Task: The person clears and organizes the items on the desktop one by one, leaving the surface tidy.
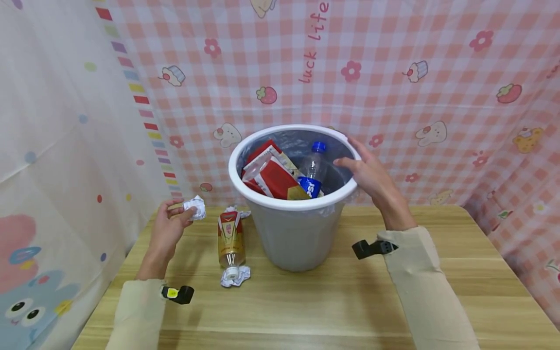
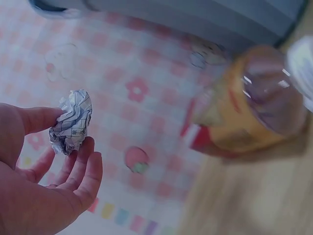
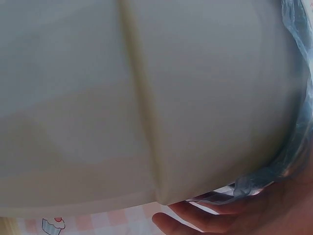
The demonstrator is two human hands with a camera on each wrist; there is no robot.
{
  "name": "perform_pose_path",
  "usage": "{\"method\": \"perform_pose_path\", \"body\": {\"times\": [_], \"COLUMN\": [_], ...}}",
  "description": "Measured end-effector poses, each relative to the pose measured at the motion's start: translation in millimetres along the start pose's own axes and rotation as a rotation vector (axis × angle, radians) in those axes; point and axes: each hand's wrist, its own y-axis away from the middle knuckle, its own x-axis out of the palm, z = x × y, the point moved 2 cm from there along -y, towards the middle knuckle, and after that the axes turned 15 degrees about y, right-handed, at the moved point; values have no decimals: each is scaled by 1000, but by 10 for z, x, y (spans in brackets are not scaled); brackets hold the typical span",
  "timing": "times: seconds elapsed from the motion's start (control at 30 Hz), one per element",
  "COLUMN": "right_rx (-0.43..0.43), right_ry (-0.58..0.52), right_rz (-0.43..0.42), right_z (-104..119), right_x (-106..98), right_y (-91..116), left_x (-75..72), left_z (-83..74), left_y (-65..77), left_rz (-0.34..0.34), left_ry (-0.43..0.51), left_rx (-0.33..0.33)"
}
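Note:
My left hand (image 1: 168,227) pinches a crumpled paper ball (image 1: 198,208) between thumb and fingertips, above the table's left part. In the left wrist view the paper ball (image 2: 73,122) shows printed lines. My right hand (image 1: 377,180) grips the right side of the white-rimmed trash can (image 1: 295,238), thumb over the rim and fingers outside. A plastic liner (image 3: 293,156) folds over that rim beside the hand. Inside the can lie a blue-capped Pepsi bottle (image 1: 312,172) and red packaging (image 1: 277,177). Left of it, a bottle with a red and gold label (image 1: 230,233) lies cap toward me.
Another crumpled paper (image 1: 241,276) lies by the bottle's white cap, and more paper (image 1: 244,214) shows behind the bottle. The wooden table (image 1: 306,311) reaches a pink checked curtain (image 1: 323,63) at the back. A white curtain (image 1: 57,121) hangs at left.

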Motion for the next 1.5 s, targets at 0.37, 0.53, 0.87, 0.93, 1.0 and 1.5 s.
{"method": "perform_pose_path", "body": {"times": [0.37,0.53,0.87,0.93,1.0,1.5], "right_rx": [-1,0,3,2,-1,-12], "right_ry": [-9,-1,-6,-11,-12,-8], "right_rz": [2,-2,-18,-20,-18,-11], "right_z": [1,-2,-7,-4,-4,-8], "right_x": [12,2,-2,1,5,7], "right_y": [-12,-5,-12,-11,-7,-9], "left_x": [222,329,543,599,659,1043], "left_z": [-444,-639,-970,-1019,-1067,-1280], "left_y": [38,44,65,80,98,167], "left_rz": [-3,-17,7,15,24,90], "left_ry": [23,61,108,124,139,65], "left_rx": [88,117,182,197,215,264]}}
